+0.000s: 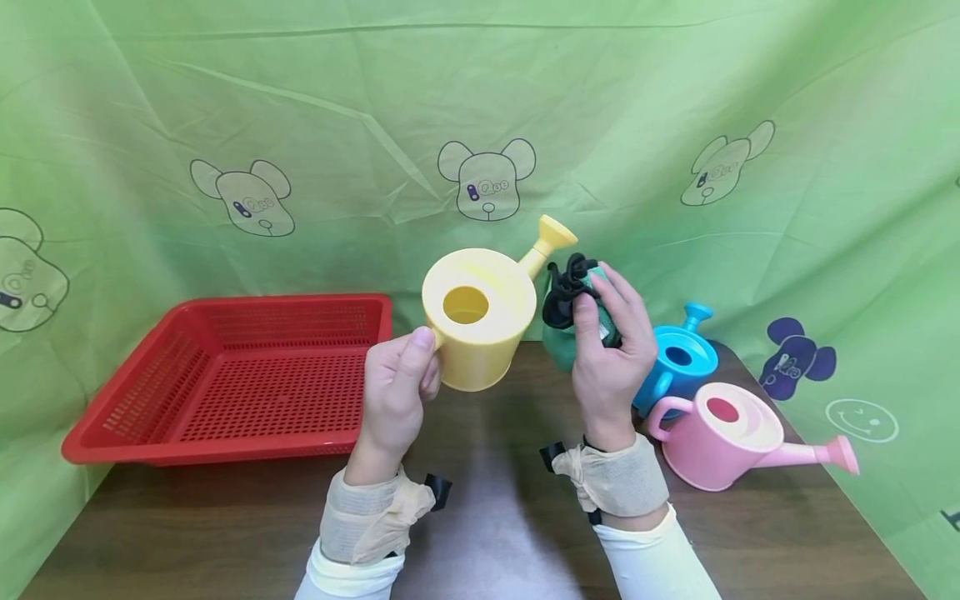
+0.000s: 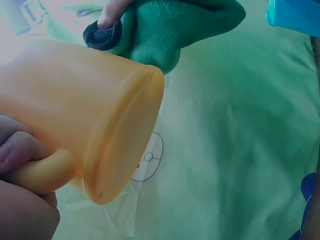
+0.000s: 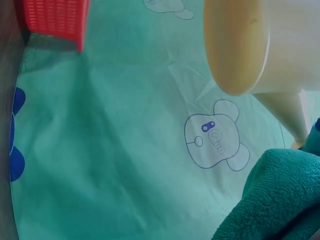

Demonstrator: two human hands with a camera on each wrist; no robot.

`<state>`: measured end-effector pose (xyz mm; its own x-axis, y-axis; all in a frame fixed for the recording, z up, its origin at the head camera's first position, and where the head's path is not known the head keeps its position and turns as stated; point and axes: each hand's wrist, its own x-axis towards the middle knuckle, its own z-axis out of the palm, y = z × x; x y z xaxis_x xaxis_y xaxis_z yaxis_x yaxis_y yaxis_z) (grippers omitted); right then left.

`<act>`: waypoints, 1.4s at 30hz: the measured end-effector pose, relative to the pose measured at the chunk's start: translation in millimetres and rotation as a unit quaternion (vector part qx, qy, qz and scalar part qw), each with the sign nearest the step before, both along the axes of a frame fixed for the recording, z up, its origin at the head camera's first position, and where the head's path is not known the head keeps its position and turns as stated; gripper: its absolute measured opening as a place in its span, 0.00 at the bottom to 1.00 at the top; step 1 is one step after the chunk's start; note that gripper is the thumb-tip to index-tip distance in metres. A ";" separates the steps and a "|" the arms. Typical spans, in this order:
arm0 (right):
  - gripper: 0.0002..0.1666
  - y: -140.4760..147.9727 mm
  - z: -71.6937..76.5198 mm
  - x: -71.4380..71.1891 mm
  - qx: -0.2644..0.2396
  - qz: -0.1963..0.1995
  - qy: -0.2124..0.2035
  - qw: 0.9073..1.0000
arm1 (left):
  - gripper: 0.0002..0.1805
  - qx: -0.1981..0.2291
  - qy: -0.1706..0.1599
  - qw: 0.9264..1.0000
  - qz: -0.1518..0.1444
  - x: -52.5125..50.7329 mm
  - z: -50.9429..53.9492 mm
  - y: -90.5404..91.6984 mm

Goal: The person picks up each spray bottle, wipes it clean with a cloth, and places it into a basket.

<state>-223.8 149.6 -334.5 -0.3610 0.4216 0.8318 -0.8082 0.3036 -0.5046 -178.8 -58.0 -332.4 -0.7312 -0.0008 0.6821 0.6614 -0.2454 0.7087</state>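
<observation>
L hand (image 1: 396, 392) clamped on yellow can (image 1: 497, 321), lifted over table (image 1: 495, 517) | R hand (image 1: 615, 354) gripping green cloth (image 1: 561, 348) beside it | I judge: lift done, yellow not set down; blue can (image 1: 684, 383), pink can (image 1: 716, 446) unheld

Mine: two white sleeves (image 1: 656, 554); two beige, crinkled bandage wrist wraps (image 1: 622, 482); one black tab (image 1: 438, 492) jutting from each.
</observation>
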 end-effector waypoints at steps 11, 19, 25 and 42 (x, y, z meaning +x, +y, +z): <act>0.15 1.8 0.4 -0.5 -0.055 -0.011 -0.011 0.998 | 0.27 -0.025 0.019 0.999 -0.009 2.8 0.6 9.0; 0.16 0.6 0.7 0.0 -0.070 -0.017 -0.019 0.997 | 0.26 -0.031 0.030 0.999 -0.025 3.1 -2.5 16.4; 0.16 1.3 0.4 0.6 -0.080 -0.021 -0.024 0.996 | 0.27 -0.042 0.039 0.998 -0.023 2.8 -5.4 23.2; 0.16 1.3 0.8 1.3 -0.074 0.002 -0.044 0.996 | 0.28 -0.057 0.051 0.997 -0.009 3.5 -5.8 22.9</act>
<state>-222.4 150.9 -333.7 -0.4321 0.5355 0.7256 -0.7602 0.2166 -0.6125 -175.3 -35.1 -338.2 -0.6580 0.0932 0.7472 0.7270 -0.1798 0.6626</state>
